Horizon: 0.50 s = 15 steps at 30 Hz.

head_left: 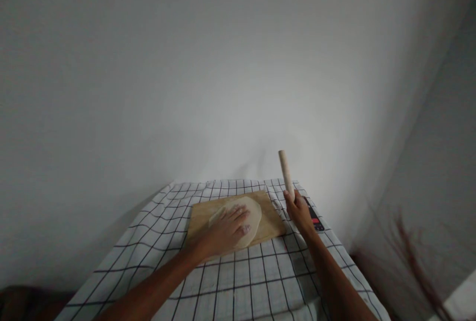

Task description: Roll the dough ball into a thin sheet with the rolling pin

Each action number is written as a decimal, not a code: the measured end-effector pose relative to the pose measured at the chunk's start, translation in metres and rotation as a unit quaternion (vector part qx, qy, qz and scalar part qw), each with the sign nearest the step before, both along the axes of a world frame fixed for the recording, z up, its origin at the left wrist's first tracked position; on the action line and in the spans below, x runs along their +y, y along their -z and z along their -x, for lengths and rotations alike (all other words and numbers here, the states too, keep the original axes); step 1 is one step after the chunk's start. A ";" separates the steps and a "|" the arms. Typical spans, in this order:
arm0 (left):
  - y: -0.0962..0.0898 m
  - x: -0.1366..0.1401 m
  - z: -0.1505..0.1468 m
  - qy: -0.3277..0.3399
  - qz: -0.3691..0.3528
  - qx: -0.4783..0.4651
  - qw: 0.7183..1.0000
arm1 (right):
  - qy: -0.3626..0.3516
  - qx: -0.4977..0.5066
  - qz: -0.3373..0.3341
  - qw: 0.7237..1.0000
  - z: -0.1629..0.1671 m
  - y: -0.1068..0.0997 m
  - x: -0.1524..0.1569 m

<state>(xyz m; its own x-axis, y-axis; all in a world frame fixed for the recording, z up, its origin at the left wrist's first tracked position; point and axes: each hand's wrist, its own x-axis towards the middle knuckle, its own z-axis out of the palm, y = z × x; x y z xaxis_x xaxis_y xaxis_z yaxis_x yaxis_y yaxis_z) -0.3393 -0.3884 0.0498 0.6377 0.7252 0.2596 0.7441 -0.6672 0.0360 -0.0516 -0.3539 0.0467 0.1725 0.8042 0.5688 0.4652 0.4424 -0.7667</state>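
A flat, rolled-out sheet of dough [254, 212] lies on a wooden board [271, 219]. My left hand [230, 229] rests flat on the dough with its fingers spread, covering the sheet's left and middle part. To the right of the board, my right hand [297, 212] is wrapped around the lower end of a wooden rolling pin [285, 172]. The pin points up and leans slightly left, held clear of the dough.
A white tablecloth with dark grid lines [238, 281] covers the table. Behind my right hand lies a dark, flat device with a red patch [316, 221]. A plain wall [223, 73] rises at the table's back edge. Blurred reddish twigs [412, 246] stand at the lower right.
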 end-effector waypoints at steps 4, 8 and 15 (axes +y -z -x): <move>0.001 0.016 0.013 -0.010 -0.025 -0.036 0.999 | -0.013 -0.132 0.044 0.990 0.000 0.000 -0.007; 0.009 0.020 0.015 -0.054 -0.047 -0.110 0.991 | -0.031 -0.249 0.079 0.965 0.008 0.004 -0.036; 0.012 0.026 0.013 -0.035 -0.074 -0.133 0.988 | 0.004 -0.411 0.130 0.902 0.030 -0.001 -0.066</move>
